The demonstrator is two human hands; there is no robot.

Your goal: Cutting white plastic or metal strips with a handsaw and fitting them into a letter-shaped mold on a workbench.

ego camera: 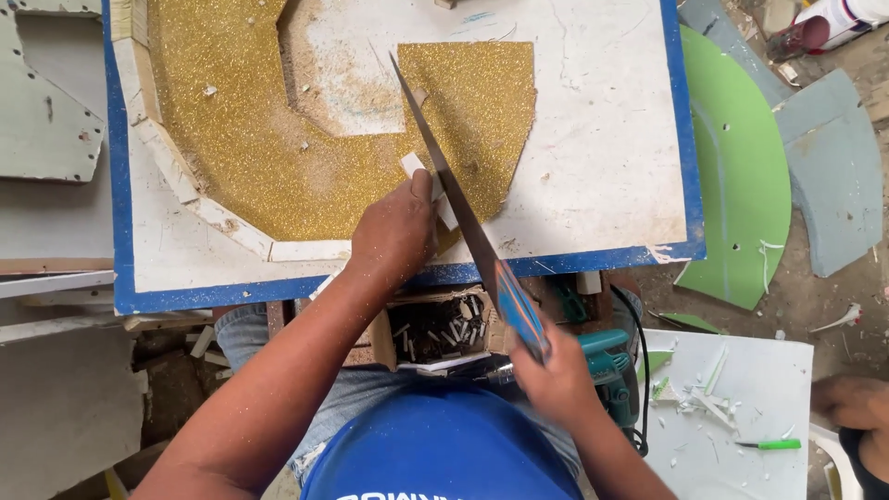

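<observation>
A curved gold-glitter panel (278, 148) with a white strip edge lies on a white board with a blue border (602, 139). My left hand (394, 231) presses down on a small white strip (419, 171) at the panel's near edge. My right hand (554, 375) grips the blue and orange handle of a handsaw (454, 185), below the board's front edge. The dark blade runs diagonally up across the gold panel, right beside my left hand's fingers.
An open box of small fasteners (443, 329) sits under the board's front edge, with a teal power tool (611, 366) beside it. A green curved panel (741, 176) and grey offcuts lie right. A white board with shavings and a green pen (769, 444) is lower right, next to another person's hand (850, 403).
</observation>
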